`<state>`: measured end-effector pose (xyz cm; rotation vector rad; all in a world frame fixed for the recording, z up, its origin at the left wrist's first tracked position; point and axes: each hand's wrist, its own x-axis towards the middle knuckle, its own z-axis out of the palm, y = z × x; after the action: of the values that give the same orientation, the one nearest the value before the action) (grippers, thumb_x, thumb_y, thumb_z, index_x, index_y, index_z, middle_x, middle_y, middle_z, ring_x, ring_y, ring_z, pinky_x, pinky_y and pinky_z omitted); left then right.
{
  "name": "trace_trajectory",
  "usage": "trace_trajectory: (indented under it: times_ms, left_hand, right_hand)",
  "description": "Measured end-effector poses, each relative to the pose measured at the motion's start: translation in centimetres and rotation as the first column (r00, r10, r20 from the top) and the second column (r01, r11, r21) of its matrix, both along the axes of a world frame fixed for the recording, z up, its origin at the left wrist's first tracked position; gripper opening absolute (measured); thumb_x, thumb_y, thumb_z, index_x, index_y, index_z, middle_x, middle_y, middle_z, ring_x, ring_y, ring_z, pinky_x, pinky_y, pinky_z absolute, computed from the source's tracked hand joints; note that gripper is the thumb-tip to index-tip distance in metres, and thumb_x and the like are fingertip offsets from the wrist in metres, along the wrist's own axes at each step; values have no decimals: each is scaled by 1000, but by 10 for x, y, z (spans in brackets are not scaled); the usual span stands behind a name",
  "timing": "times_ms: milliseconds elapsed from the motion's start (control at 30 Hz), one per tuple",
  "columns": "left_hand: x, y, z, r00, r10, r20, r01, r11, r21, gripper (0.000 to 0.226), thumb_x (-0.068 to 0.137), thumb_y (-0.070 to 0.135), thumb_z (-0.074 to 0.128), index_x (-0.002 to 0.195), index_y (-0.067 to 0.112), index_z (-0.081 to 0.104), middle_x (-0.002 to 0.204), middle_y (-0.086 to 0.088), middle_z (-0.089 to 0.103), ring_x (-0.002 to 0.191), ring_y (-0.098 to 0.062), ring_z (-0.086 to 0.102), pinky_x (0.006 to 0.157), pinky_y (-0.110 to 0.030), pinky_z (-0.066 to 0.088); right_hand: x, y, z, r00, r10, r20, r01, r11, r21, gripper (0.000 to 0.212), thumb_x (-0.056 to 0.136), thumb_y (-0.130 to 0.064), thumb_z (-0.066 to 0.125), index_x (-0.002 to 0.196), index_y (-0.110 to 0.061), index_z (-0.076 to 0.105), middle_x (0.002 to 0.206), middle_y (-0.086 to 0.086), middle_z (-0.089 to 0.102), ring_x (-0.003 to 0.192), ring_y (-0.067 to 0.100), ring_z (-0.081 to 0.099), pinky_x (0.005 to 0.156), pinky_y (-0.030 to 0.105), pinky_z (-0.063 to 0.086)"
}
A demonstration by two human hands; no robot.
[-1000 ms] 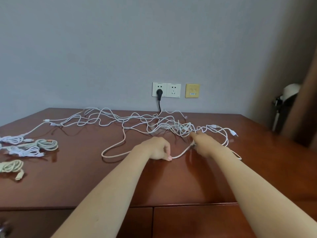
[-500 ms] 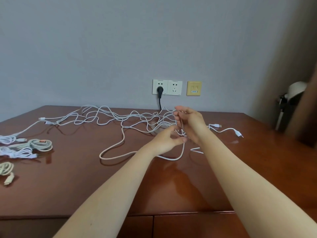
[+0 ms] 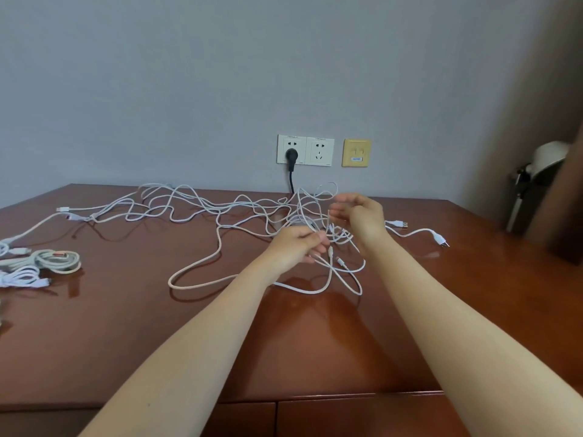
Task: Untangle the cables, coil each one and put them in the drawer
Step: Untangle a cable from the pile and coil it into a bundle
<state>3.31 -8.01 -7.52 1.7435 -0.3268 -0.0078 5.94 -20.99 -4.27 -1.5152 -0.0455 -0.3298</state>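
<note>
A tangle of white cables (image 3: 202,212) sprawls across the brown wooden table top (image 3: 126,326). My left hand (image 3: 296,247) pinches strands of the knot (image 3: 339,238) just above the table. My right hand (image 3: 359,216) is higher and a little right, fingers curled round a strand that runs up from the knot. One loop (image 3: 195,279) trails toward me on the left. Two plug ends (image 3: 440,239) lie to the right. Closed drawer fronts (image 3: 331,417) show under the front edge.
Several coiled cables (image 3: 56,260) lie at the table's left edge. A black plug (image 3: 291,156) sits in the wall socket behind the tangle, its cord dropping behind the table. A white lamp (image 3: 549,156) stands at the far right.
Both hands have risen off the table, lifting the knotted cable section. The right hand went up and left; the left hand moved from the loop to the knot.
</note>
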Motion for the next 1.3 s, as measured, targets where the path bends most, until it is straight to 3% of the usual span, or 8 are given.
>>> trace_trajectory:
  times_ms: [133, 267, 400, 567, 767, 1000, 1133, 1300]
  left_hand:
    - [5, -1, 2, 995, 58, -82, -75, 970, -229, 24, 97, 16, 48, 77, 12, 61, 69, -2, 56, 53, -4, 52, 57, -14, 50]
    - [12, -2, 11, 983, 107, -149, -160, 899, -408, 23, 97, 16, 48, 78, 10, 59, 70, -3, 54, 51, -5, 53, 55, -15, 50]
    - [21, -1, 16, 945, 213, -247, -313, 805, -504, 23, 97, 15, 48, 77, 10, 57, 72, -3, 53, 57, -7, 53, 53, -14, 50]
    - [24, 3, 23, 949, 205, -241, -314, 705, -635, 21, 98, 20, 47, 106, 4, 57, 95, -9, 57, 79, -11, 55, 90, -25, 50]
    - [28, 6, 16, 832, 551, 64, -527, 821, -219, 26, 91, 36, 56, 76, 20, 42, 96, -5, 51, 87, -19, 48, 84, -31, 42]
    - [29, 8, -2, 965, 117, 237, -167, 965, 204, 21, 96, 38, 42, 101, 18, 38, 79, 1, 53, 81, -19, 49, 73, -28, 35]
    - [35, 17, -6, 963, 88, 255, -154, 956, 252, 23, 97, 36, 41, 93, 16, 52, 65, -6, 54, 65, -4, 49, 67, -25, 36]
    - [38, 26, 2, 999, 39, 30, -30, 965, -260, 40, 102, 29, 32, 67, 12, 45, 40, 10, 30, 32, -3, 22, 38, -15, 21]
  right_hand:
    - [-2, -12, -9, 991, -86, 100, 101, 983, -151, 43, 70, 19, 26, 61, -10, 56, 58, 6, 59, 55, 17, 54, 54, 23, 44]
    - [-11, -20, -11, 983, 179, -51, -186, 938, -293, 31, 74, 14, 39, 64, -5, 61, 57, 7, 65, 56, 19, 60, 58, 22, 50]
    - [-17, -19, -7, 889, 405, -213, -454, 840, -297, 30, 87, -35, 55, 81, -7, 64, 65, 9, 64, 58, 21, 59, 75, 30, 51]
    - [-12, -3, -4, 907, 414, -75, -419, 872, -252, 35, 91, -24, 57, 59, -11, 55, 38, -7, 23, 36, 9, 17, 39, 17, 23]
    - [3, 19, -3, 895, 440, -73, -423, 889, 176, 41, 101, -26, 29, 66, -13, 44, 36, -10, 20, 30, 4, 14, 34, 15, 13]
    - [16, 32, -7, 882, 470, -28, -382, 749, 541, 37, 101, -15, 30, 72, -7, 51, 63, 3, 50, 63, 18, 53, 64, 31, 46]
    - [22, 35, -14, 921, 356, -157, -324, 926, 195, 31, 100, -20, 35, 80, -12, 57, 66, -2, 54, 57, 10, 50, 50, 19, 38]
    - [37, 41, -26, 995, 79, -60, -88, 983, -161, 5, 92, -11, 50, 88, -12, 53, 74, -3, 50, 61, 3, 46, 52, 8, 37]
